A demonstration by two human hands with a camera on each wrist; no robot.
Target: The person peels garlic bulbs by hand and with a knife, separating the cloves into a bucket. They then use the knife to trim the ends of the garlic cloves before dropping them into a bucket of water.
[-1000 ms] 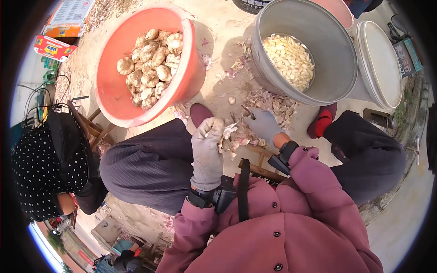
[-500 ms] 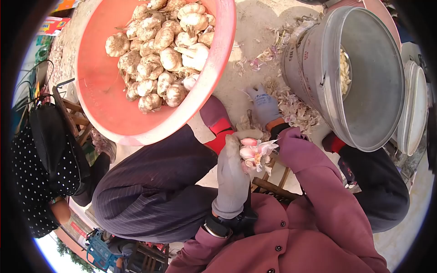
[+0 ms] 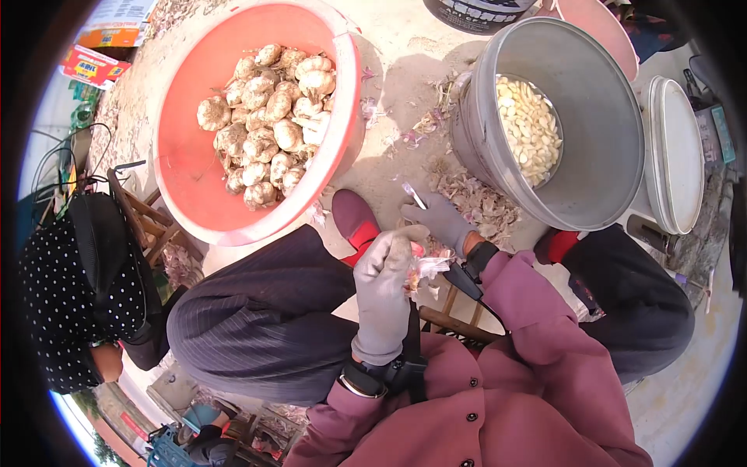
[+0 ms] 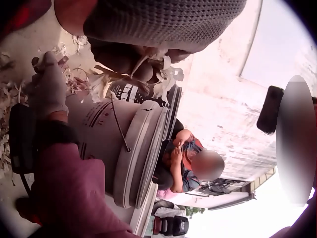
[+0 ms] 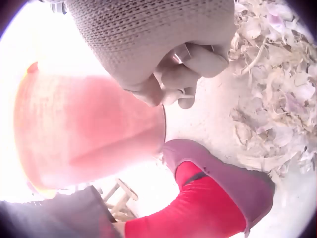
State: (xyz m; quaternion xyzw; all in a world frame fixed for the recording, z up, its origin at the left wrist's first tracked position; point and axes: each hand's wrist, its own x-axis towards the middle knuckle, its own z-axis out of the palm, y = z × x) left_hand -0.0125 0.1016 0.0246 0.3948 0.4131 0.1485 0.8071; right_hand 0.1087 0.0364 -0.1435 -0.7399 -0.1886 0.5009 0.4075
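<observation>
My gloved left hand (image 3: 383, 292) grips a partly peeled garlic bulb (image 3: 424, 270), its pinkish cloves and loose papery skin showing past the fingers. In the left wrist view the dark knit of that glove (image 4: 163, 22) fills the top, with skin flakes (image 4: 168, 82) hanging below it. Just beyond, my gloved right hand (image 3: 442, 220) holds a small knife (image 3: 414, 195), the pale blade pointing up and left. A bit of shiny metal (image 5: 181, 53) shows between the curled fingers in the right wrist view. The two hands are close but apart.
A red basin (image 3: 183, 156) of whole garlic bulbs (image 3: 272, 117) stands front left. The grey bucket (image 3: 599, 140) at front right contains peeled cloves (image 3: 529, 128). Peel scraps (image 3: 475, 198) cover the ground between. A white lidded bucket (image 3: 677, 156) stands farther right; another person (image 3: 85, 288) sits at left.
The head view tilted, then swung back. My right hand reached out toward the peel heap and returned nearer the left hand. The left hand turned the bulb, bringing its pink cloves into view.
</observation>
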